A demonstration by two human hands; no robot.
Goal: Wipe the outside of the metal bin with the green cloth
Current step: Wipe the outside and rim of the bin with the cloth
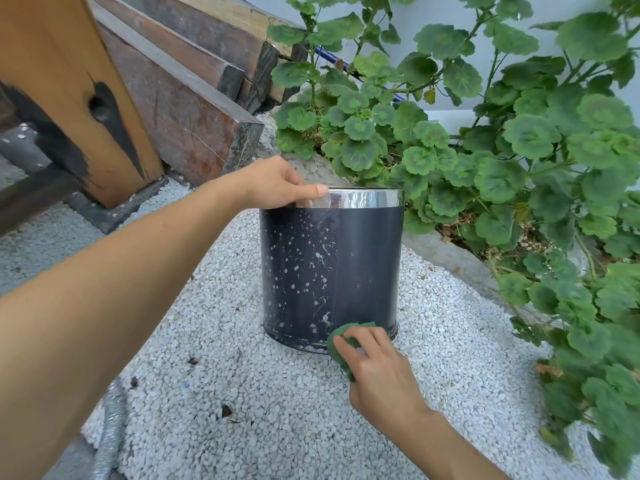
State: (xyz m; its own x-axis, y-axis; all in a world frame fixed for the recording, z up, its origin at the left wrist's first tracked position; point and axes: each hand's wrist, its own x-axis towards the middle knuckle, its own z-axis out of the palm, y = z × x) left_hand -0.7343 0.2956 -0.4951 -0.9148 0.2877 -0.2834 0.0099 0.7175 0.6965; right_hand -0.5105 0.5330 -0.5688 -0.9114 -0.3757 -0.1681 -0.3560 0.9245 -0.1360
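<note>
The right hand [372,367] grips the cloth [341,341] against the bin's [332,265] base, well below the left hand [277,183] clasping the rim.

Plant [502,161] crowding bin's [332,271] right.

Ground: white gravel [277,393].
Left rear: stacked timber beams [180,109], leaning orange-brown plank [69,81].
Right: round-leaved green plant [519,133] behind concrete kerb [450,258].
Lower left: grey ribbed hose [107,441].
</note>
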